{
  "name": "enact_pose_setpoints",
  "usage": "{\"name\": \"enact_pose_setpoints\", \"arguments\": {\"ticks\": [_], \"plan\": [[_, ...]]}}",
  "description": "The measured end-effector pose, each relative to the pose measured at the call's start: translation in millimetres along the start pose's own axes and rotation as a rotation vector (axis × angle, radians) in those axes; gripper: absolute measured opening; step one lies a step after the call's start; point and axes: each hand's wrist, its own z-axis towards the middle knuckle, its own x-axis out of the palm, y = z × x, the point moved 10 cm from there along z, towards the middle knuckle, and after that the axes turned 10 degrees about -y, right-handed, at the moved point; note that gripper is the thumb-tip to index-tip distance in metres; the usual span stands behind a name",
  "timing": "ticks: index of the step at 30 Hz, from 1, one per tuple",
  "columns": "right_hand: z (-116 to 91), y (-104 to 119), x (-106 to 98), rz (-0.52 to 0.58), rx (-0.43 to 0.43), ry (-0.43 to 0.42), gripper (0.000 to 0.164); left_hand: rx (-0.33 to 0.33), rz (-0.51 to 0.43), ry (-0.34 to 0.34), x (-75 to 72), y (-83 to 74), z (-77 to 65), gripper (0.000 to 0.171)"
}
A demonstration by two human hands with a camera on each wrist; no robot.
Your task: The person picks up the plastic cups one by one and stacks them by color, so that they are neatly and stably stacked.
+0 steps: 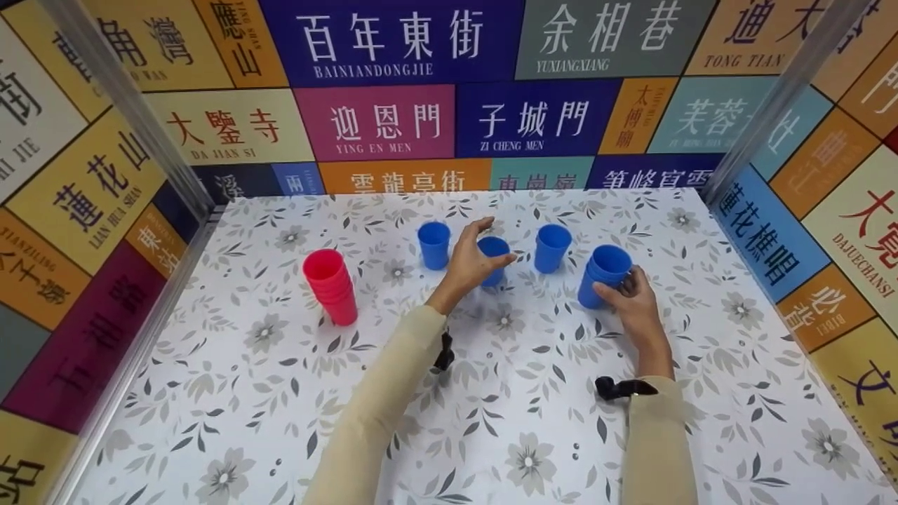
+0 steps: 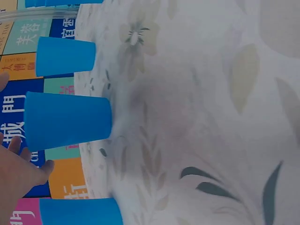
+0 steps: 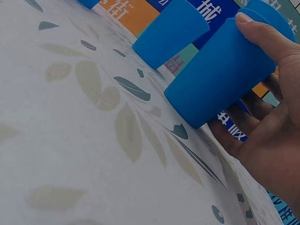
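Note:
My right hand [image 1: 635, 301] grips a stack of two nested blue cups [image 3: 225, 70] at the right, thumb on the near side and fingers behind. My left hand [image 1: 468, 268] reaches over another blue cup [image 1: 494, 275], thumb and fingers spread apart around its rim. In the left wrist view the fingertips [image 2: 48, 168] show close beside that cup's mouth. One blue cup [image 1: 434, 247] stands left of the left hand. A further blue cup [image 1: 553, 250] stands between the two hands. All the cups stand mouth up.
A stack of nested red cups [image 1: 331, 287] stands on the left of the table [image 1: 519, 421], which has a flowered cover. Panels with large printed characters [image 1: 386, 42] rise behind and at both sides, with clear upright edges [image 1: 133, 105] at the corners.

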Motion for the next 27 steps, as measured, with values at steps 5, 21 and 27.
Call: {"name": "enact_pose_setpoints", "arguments": {"ticks": [5,21,27], "plan": [[1.5,-1.1,-0.9,0.014,0.004,-0.006,0.061,-0.046,-0.030,-0.003,6.9,13.0,-2.5,0.086],[1.8,-3.1,0.5,-0.011,0.003,0.030,0.068,-0.185,-0.032,-0.085,17.2,39.8,-9.6,0.092],[1.2,-2.5,0.0,-0.015,0.006,0.034,0.072,-0.161,-0.061,-0.155,12.4,38.6,-10.7,0.081]]}}
